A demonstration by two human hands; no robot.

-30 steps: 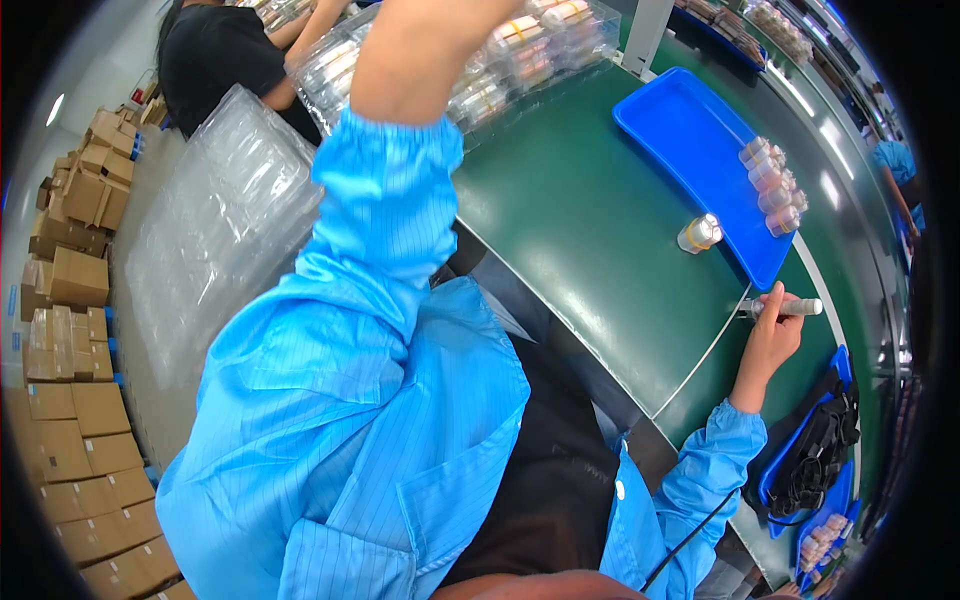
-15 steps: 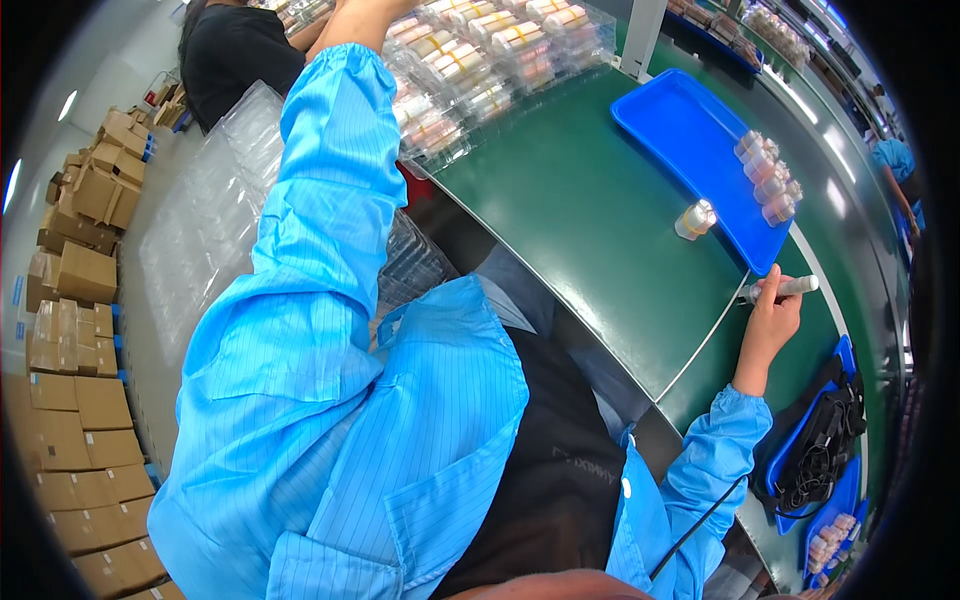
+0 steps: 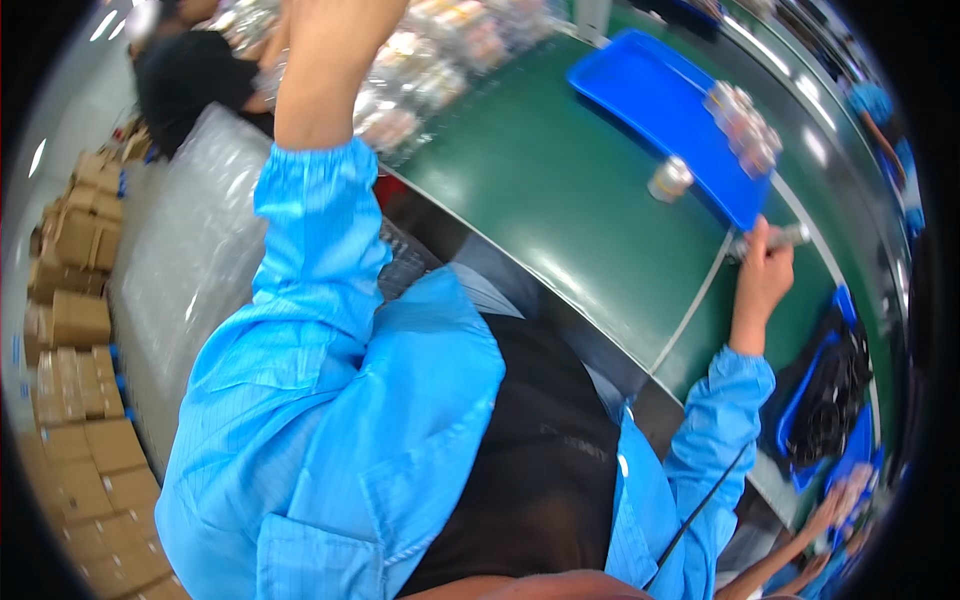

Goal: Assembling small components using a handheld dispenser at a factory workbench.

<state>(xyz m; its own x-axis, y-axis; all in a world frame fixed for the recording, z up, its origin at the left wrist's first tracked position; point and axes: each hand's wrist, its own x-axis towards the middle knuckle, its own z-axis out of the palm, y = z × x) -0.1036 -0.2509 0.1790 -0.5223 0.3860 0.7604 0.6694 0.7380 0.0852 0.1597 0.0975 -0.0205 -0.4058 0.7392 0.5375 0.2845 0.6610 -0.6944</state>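
My right hand (image 3: pixel 768 280) is closed around a pale, slim cylinder (image 3: pixel 795 236), just off the near corner of a blue tray (image 3: pixel 640 85). What kind of tool or part the cylinder is, I cannot make out. Several small whitish-pink bundled rolls (image 3: pixel 745 135) sit along the tray's right side. One similar roll (image 3: pixel 670 179) stands on the green table, left of the tray. My left hand (image 3: pixel 340 50) reaches up past the top edge, beside stacked clear plastic packs of rolls (image 3: pixel 440 80). Its fingers are out of the picture.
Clear plastic trays (image 3: pixel 200 220) are piled at the left, with cardboard boxes (image 3: pixel 90 390) behind. A person in black (image 3: pixel 190 85) works at the upper left. Dark cables (image 3: pixel 830 410) lie in a blue tray at the right. Another person's hands (image 3: pixel 825 520) show below it.
My view has shifted, and my left forearm shows more bare wrist at the top edge. My right hand keeps its hold on the cylinder. Another person's hands have appeared at the lower right.
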